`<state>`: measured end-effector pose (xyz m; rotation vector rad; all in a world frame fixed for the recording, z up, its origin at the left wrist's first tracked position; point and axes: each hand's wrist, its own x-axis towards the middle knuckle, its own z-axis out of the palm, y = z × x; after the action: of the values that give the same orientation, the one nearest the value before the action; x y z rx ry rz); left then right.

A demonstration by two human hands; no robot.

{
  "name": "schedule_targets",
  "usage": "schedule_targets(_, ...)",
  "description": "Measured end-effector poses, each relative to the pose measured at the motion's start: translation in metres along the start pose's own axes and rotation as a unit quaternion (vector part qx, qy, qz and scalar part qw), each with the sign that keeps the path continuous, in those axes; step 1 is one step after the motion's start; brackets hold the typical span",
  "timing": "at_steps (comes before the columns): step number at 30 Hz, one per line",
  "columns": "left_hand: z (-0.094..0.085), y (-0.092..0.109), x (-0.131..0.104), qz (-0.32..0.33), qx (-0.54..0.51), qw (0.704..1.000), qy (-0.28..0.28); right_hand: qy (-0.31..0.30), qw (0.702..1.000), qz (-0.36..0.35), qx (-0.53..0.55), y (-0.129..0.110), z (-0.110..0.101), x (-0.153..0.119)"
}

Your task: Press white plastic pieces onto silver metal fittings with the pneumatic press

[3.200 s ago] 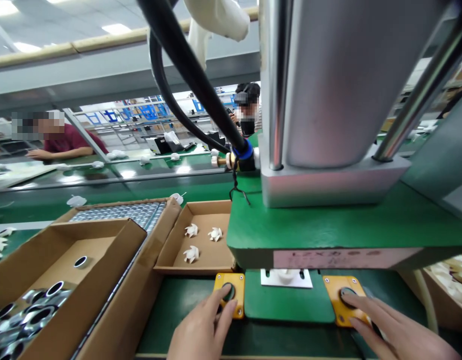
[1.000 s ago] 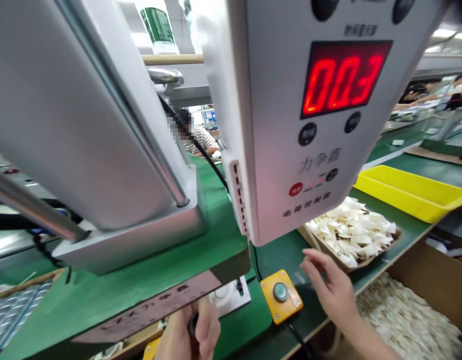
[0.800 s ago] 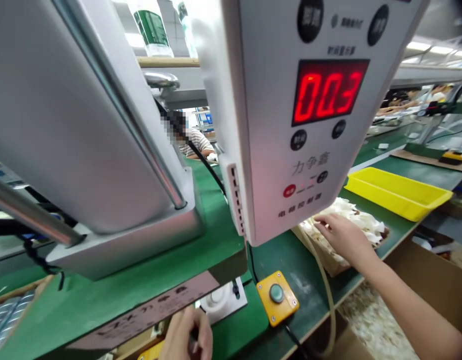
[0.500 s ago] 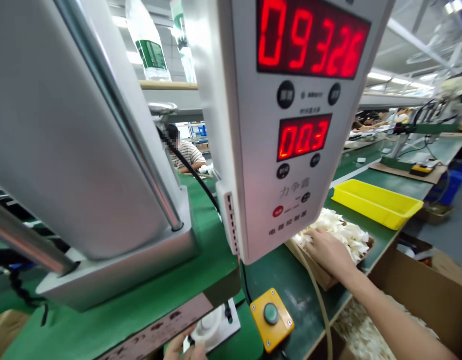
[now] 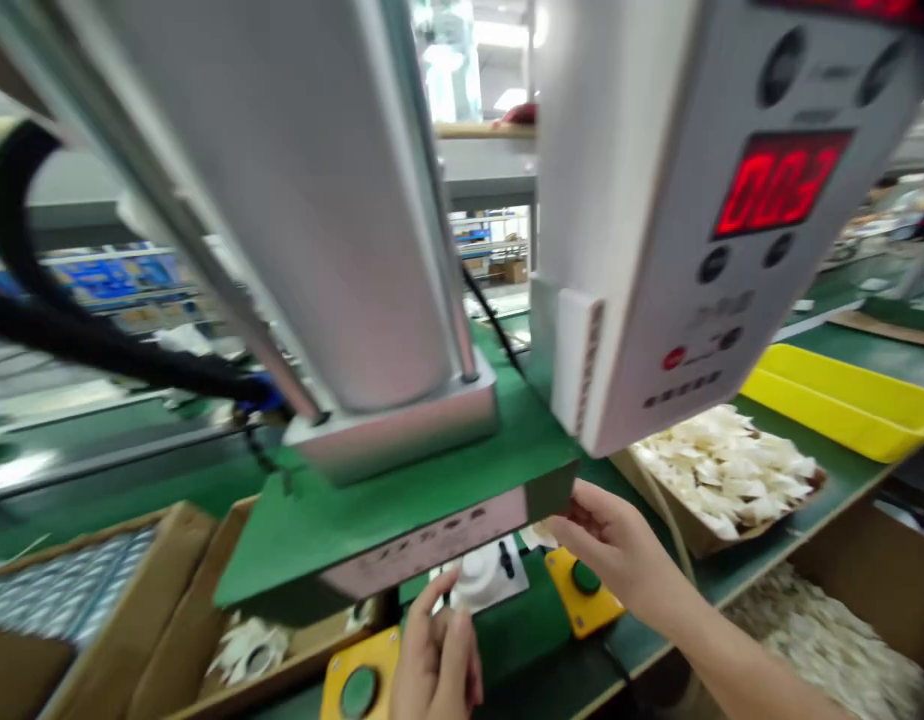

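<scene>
Bench: green, under the press.
Left hand: fingers pinching white part below press.
Right hand: curled on small white piece, just right of part.

A factory hall with long green desks, blurred blue shelving behind, and bright ceiling lights.

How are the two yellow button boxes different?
The near box lies at the bottom edge, by the left hand, with its green button uncovered. The far box sits further right, partly hidden by the right hand. Both are yellow with a round green button, on the green table.
</scene>
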<state>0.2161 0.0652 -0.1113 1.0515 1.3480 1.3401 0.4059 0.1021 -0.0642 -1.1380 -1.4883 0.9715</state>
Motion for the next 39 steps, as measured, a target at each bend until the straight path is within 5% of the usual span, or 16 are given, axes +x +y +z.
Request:
schedule_targets(5, -0.004, 0.000, -0.008, -0.006, 0.010, 1.000, -0.023, -0.017, 0.993, 0.037, -0.114, -0.004, 0.038, 0.015)
schedule_targets(12, -0.004, -0.002, -0.011, 0.001, -0.015, 0.999, -0.028, -0.033, 0.988, 0.030, -0.149, -0.004, 0.060, 0.020)
schedule_targets(25, -0.002, -0.002, -0.012, 0.000, -0.030, 0.999, -0.028, -0.024, 0.968, -0.097, -0.232, 0.040, 0.067, 0.026)
schedule_targets(30, -0.001, -0.001, -0.014, -0.017, -0.039, 0.999, -0.028, -0.033, 0.966, -0.060, -0.250, 0.050, 0.067, 0.017)
schedule_targets(33, -0.021, 0.007, -0.016, -0.013, 0.021, 0.999, 0.024, -0.012, 0.964, -0.029, -0.264, 0.049, 0.052, -0.001)
schedule_targets(36, -0.060, 0.014, -0.018, 0.016, 0.182, 0.978, 0.098, 0.025, 0.958, -0.042, -0.283, 0.052, 0.022, -0.026)
schedule_targets(39, -0.097, 0.013, -0.024, 0.018, 0.342, 0.936, 0.078, 0.026, 0.930, -0.119, -0.348, 0.070, -0.015, -0.049)
